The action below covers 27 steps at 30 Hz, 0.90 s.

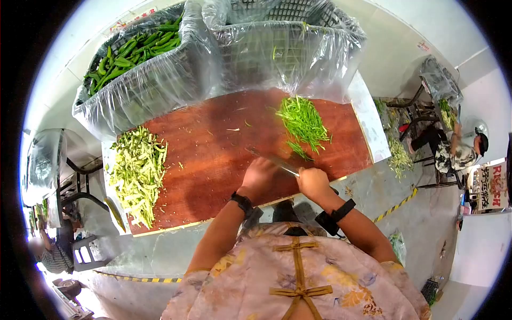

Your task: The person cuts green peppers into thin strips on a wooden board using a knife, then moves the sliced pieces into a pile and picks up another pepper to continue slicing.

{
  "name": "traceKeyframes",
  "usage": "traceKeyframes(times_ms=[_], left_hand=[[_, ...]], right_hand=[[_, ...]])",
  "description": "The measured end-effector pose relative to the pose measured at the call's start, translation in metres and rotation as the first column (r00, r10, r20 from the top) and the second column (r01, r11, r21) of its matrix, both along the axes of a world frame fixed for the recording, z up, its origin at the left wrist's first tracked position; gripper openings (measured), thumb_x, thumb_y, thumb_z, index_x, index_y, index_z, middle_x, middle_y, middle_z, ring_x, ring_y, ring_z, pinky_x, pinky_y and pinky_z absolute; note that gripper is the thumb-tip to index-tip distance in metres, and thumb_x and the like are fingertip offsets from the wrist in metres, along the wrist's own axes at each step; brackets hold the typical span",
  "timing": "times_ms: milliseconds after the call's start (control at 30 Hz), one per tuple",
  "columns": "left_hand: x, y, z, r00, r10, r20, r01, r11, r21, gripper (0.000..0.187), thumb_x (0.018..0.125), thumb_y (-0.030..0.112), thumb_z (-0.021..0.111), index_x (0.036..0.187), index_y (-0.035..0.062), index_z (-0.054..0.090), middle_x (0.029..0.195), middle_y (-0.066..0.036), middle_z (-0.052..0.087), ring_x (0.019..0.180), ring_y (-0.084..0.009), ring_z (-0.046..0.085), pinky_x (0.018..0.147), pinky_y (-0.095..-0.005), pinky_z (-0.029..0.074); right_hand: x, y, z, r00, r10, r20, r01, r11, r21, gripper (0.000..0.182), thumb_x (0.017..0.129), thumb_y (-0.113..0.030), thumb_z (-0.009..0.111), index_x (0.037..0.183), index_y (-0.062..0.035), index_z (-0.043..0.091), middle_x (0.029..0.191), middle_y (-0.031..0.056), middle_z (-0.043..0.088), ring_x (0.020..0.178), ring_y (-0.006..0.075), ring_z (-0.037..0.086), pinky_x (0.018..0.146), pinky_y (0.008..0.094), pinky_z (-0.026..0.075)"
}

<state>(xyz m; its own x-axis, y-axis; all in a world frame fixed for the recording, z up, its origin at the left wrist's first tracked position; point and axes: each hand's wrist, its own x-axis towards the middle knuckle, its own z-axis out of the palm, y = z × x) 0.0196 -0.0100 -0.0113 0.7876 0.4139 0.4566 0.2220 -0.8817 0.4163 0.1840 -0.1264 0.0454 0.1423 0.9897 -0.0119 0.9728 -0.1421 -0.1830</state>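
A knife (284, 167) is gripped at its handle end by my right hand (314, 184), near the front edge of the red-brown board (213, 144). Its blade points left and away from me. Beside the blade, my left hand (260, 175) is smeared by motion; its fingers cannot be made out, nor whether they touch the metal. Beyond my right hand lies a pile of green shreds (303, 121). At the board's left end, a larger heap of pale green strips with darker bits (140, 173) spreads to the edge.
Behind the board, a plastic-lined crate (146, 88) holds whole green peppers (136, 52). Another lined crate (288, 56) stands to its right. Two other people, one at far right (453, 157) and one at far left (56, 253), sit near tables. Yellow-black tape (394, 205) marks the floor.
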Motion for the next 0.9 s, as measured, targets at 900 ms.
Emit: traceKeyframes(times_ms=[900], left_hand=[[0.002, 0.002, 0.004, 0.999, -0.015, 0.032, 0.016, 0.999, -0.028, 0.029, 0.068, 0.007, 0.053, 0.095, 0.0054, 0.062, 0.100, -0.009, 0.058, 0.098, -0.0291, 0.053, 0.084, -0.0390, 0.044]], right_hand=[[0.009, 0.007, 0.007, 1.000, 0.007, -0.021, -0.008, 0.997, -0.080, 0.020, 0.080, -0.022, 0.056, 0.073, -0.0027, 0.058, 0.064, 0.0190, 0.059, 0.062, 0.0372, 0.059, 0.057, 0.0471, 0.047]])
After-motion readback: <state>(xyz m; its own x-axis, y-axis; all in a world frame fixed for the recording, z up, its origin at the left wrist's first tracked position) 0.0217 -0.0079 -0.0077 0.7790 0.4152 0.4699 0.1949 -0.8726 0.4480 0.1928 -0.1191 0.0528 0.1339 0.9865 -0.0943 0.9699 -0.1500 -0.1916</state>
